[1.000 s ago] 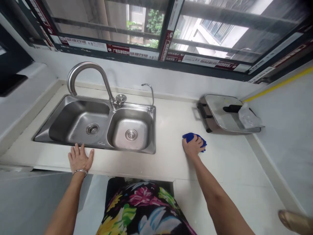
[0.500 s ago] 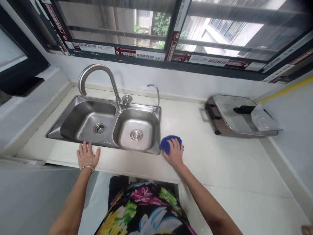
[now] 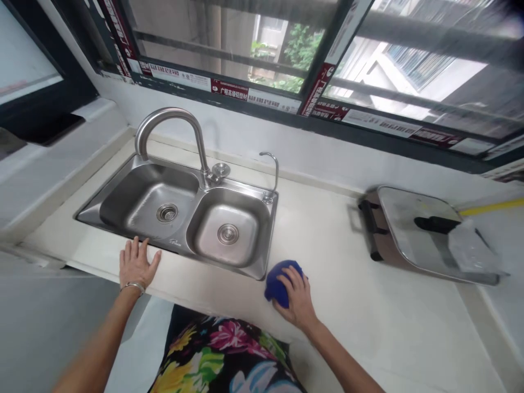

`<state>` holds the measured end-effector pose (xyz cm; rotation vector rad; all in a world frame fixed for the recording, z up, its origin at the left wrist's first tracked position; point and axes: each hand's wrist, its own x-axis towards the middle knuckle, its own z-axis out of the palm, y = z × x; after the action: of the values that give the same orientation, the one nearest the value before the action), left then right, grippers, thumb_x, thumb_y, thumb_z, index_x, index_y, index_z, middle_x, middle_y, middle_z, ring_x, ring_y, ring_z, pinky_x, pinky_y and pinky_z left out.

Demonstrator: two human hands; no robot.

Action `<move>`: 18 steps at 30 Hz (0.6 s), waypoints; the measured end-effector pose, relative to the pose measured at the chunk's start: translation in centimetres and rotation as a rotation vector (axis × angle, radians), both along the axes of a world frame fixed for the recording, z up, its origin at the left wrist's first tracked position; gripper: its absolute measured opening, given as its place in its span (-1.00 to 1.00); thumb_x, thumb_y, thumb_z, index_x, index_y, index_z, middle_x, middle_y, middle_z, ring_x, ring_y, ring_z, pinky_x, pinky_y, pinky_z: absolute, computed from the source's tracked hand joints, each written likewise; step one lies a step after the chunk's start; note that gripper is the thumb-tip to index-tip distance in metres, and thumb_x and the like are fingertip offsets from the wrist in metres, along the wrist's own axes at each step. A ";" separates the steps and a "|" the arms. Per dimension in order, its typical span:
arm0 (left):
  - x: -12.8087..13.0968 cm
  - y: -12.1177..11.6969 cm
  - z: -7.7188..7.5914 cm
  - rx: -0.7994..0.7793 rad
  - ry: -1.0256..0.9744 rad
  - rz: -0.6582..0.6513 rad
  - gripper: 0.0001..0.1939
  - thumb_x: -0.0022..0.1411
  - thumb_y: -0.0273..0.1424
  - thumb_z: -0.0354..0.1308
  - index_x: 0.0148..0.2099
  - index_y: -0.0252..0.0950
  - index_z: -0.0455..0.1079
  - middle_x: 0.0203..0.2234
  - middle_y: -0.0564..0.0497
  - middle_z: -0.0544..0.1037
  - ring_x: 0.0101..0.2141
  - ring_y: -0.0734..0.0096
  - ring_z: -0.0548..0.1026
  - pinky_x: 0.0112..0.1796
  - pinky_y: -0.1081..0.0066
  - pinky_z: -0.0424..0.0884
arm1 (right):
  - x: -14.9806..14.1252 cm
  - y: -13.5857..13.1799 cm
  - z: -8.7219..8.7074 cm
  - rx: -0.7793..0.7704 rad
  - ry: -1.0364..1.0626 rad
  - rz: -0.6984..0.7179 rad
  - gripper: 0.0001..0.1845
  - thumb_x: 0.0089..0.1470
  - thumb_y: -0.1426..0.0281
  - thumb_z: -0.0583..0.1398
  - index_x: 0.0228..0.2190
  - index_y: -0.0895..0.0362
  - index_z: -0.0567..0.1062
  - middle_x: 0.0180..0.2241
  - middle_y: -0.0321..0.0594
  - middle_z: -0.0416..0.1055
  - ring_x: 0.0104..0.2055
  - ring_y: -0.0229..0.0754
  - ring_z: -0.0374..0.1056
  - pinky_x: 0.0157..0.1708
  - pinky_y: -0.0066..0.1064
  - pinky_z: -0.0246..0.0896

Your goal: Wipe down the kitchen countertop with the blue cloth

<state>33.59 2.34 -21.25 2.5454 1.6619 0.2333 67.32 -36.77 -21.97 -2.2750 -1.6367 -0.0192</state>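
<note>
My right hand (image 3: 298, 300) is closed over a bunched blue cloth (image 3: 280, 283), pressing it onto the white countertop just right of the sink's front right corner. Part of the cloth is hidden beneath the fingers. On the front strip of counter, before the larger basin, my left hand (image 3: 138, 264) lies flat with its fingers spread and nothing in it. A bracelet circles that wrist. The steel double-bowl sink (image 3: 268, 240) has both basins bare, each with a round drain.
A large curved faucet (image 3: 171, 112) and a thin small tap (image 3: 275, 169) rise behind the sink. At the right stands an electric pan (image 3: 409, 229) with a glass lid and a clear plastic bag (image 3: 475, 248) on top. A window frame (image 3: 262, 103) runs along the back.
My right hand has drawn the blue cloth slightly toward the counter's front edge. My left hand stays flat at about the same spot. The view has tilted.
</note>
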 end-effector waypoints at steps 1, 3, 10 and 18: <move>0.0 0.0 0.0 -0.005 0.001 0.002 -0.24 0.33 -0.01 -0.20 0.36 -0.43 0.18 0.41 -0.32 0.06 0.40 -0.13 -0.07 0.34 -0.09 -0.12 | 1.2 1.6 -0.1 0.012 0.005 -0.007 -0.36 0.01 0.22 0.22 0.13 0.08 0.28 0.23 0.02 0.21 0.36 0.22 -0.01 0.29 0.20 -0.20; 0.0 0.0 0.1 -0.020 0.006 0.009 -0.25 0.33 -0.01 -0.20 0.36 -0.41 0.17 0.41 -0.30 0.05 0.40 -0.12 -0.08 0.34 -0.09 -0.11 | 3.9 4.7 -0.2 0.039 0.017 -0.027 -0.37 0.02 0.21 0.21 0.12 0.07 0.28 0.23 0.01 0.21 0.36 0.19 -0.01 0.31 0.19 -0.22; -0.2 0.0 0.2 -0.005 0.016 -0.002 -0.27 0.34 -0.02 -0.18 0.35 -0.40 0.19 0.41 -0.30 0.06 0.41 -0.10 -0.08 0.34 -0.09 -0.11 | 13.8 13.8 -0.7 0.103 -0.006 -0.132 -0.41 0.02 0.15 0.19 0.07 0.06 0.31 0.18 -0.03 0.26 0.33 0.13 0.04 0.32 0.09 -0.24; 0.0 0.0 0.5 -0.012 0.052 -0.004 -0.29 0.35 -0.04 -0.18 0.34 -0.40 0.19 0.41 -0.29 0.05 0.41 -0.08 -0.10 0.34 -0.08 -0.10 | 21.6 21.3 -1.5 0.048 -0.042 -0.386 -0.38 0.10 0.12 0.13 0.14 0.10 0.26 0.22 0.06 0.17 0.30 0.15 -0.02 0.28 0.12 -0.27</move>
<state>33.55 2.32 -20.72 2.5671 1.6712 0.1570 88.93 -15.50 -23.43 -2.5304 -1.1768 -0.1970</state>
